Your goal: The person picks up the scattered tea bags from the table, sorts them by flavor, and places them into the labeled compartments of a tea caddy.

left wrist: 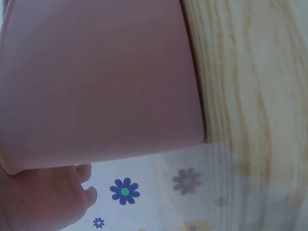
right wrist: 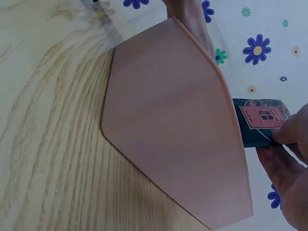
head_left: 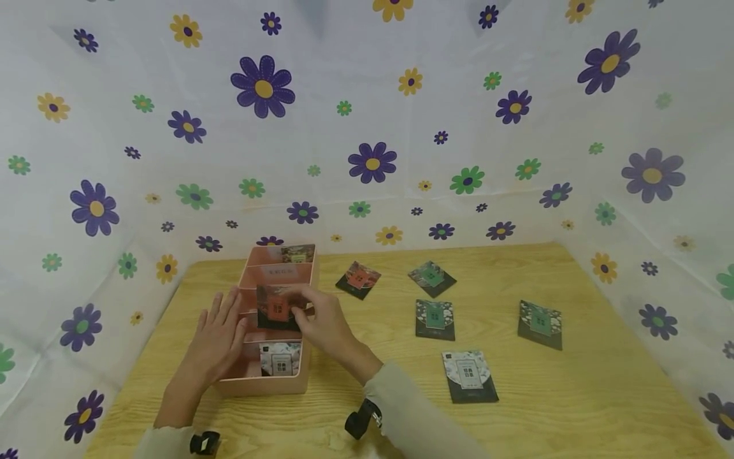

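Red-labelled packet pinched over the pink box

Red-labelled packet [head_left: 278,308] is up over the middle of the pink box [head_left: 260,387], printed face showing. In the right wrist view part of it is hidden behind the box wall; which compartment it sits over or in, I cannot tell. Right hand [head_left: 327,325] has it by one side, thumb and fingers pinched narrow — a hold that probably leaves the lower edge free of fingers. Left hand [head_left: 215,338] lies at the box's left rim, fingers straight, gripping nothing that I can see; likely there to steady the box.

Inside the box: a white packet [head_left: 281,360] in the nearest compartment, a yellow-green-labelled packet [head_left: 297,254] in the farthest. Both face the person, presumably so the labels can be read.

Right of the box, five packets lie apart on the wood-grain table [head_left: 573,395]: another red one [head_left: 359,280] nearest the box, a green one [head_left: 432,278] at the back, a second green one [head_left: 435,320] just in front of it, a third green one [head_left: 540,324] well off to the right, a loose white one [head_left: 470,376] nearest the person.

Writing: the loose white one seems to read 经典白茶; the red labels carry Chinese characters too small to trust. A pale label strip [head_left: 280,271] inside the box is illegible — no brand made out
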`<state>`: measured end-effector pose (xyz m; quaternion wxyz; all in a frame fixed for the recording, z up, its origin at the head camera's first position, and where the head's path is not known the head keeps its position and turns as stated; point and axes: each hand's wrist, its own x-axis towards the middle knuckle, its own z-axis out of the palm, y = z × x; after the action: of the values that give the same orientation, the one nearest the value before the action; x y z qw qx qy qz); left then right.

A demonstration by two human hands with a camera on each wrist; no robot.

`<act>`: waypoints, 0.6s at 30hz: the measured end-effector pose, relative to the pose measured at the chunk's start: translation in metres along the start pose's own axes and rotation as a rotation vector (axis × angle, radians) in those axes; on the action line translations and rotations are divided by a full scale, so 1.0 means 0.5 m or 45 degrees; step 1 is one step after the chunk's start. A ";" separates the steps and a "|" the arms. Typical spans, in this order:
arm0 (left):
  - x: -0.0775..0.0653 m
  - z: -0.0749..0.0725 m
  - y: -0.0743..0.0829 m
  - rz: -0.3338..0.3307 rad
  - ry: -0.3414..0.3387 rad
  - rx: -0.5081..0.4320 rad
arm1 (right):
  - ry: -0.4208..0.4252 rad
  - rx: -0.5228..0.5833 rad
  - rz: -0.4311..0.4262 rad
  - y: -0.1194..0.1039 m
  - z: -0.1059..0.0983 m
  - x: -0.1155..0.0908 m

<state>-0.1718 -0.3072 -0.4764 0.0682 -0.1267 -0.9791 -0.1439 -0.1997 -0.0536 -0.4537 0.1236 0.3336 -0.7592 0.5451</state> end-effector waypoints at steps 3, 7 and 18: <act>0.002 -0.001 0.002 -0.006 -0.019 -0.001 | -0.028 -0.030 -0.006 0.001 -0.001 -0.005; 0.003 -0.002 0.005 -0.013 -0.034 0.002 | -0.079 -0.024 0.012 0.002 -0.002 -0.015; -0.002 -0.005 0.004 -0.022 -0.038 -0.007 | -0.116 0.049 -0.014 0.016 -0.003 -0.031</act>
<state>-0.1701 -0.3061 -0.4738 0.0520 -0.1207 -0.9807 -0.1451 -0.1935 -0.0453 -0.4674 0.0855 0.3647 -0.7514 0.5432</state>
